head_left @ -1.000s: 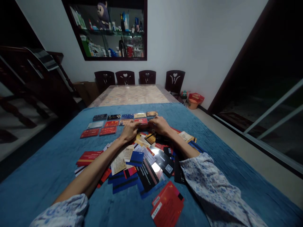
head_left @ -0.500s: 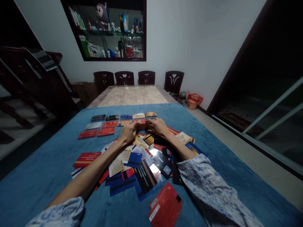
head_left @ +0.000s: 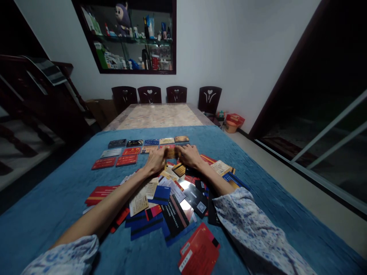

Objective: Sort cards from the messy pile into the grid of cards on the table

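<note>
Both hands meet around a small gold-orange card stack (head_left: pixel 171 153) above the far edge of a loose heap of cards. My left hand (head_left: pixel 155 159) grips its left end, and my right hand (head_left: pixel 189 154) grips its right end; the fingertips are partly hidden. Beyond and to the left, neat piles of cards stand in rows, among them a black pile (head_left: pixel 134 143), a blue pile (head_left: pixel 151 142) and a red pile (head_left: pixel 126 160). Beneath my forearms the heap holds a blue card (head_left: pixel 161 195), a black card with a square code (head_left: pixel 196 200) and a cream card (head_left: pixel 138 202).
A blue cloth (head_left: pixel 63 179) covers the near part of the table, with bare marble-patterned tabletop (head_left: pixel 160 115) beyond. Red cards (head_left: pixel 199 252) lie close to me. Several dark chairs (head_left: pixel 149 94) stand by the far wall, below a shelf niche (head_left: pixel 132 40).
The piece between my hands looked dark reddish-brown before and now shows a gold-orange face. My hands have hardly shifted. The whole view has moved slightly.
</note>
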`<state>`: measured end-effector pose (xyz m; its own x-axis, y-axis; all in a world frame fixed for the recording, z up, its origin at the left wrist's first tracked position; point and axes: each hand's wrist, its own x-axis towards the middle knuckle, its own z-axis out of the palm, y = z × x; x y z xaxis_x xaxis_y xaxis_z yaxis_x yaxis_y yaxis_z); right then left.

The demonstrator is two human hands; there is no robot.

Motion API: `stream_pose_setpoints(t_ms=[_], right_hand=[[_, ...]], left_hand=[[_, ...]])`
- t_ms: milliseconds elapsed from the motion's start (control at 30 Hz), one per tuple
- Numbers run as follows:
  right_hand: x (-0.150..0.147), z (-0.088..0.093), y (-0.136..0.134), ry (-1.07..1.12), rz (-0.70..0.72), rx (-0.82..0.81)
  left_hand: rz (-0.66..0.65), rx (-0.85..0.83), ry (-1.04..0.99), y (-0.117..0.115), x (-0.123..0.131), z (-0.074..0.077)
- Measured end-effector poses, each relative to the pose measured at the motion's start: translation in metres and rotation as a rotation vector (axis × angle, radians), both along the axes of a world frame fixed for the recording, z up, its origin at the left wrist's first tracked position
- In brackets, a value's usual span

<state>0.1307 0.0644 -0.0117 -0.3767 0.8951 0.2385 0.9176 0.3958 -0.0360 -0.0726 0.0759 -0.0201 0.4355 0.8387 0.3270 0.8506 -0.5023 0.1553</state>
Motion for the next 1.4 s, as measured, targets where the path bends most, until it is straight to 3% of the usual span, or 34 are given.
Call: stream_pose_setpoints(t_ms=[567,1033,1400], right_hand=[[0.0,0.005,0.006,-0.065,-0.02,-0.013],[0.017,0.038,0.006,-0.155,-0.043,-0.065],[0.036,0.043,0.035,-0.158,-0.026,-0.09]], left_hand=[[-0.013,-0.018,0.011,0.008,0.004,0.001],[-0.074,0.011,0.074,0.017,0.02,0.023],[-0.078,0.022,0.097,0.04,0.04,0.034]])
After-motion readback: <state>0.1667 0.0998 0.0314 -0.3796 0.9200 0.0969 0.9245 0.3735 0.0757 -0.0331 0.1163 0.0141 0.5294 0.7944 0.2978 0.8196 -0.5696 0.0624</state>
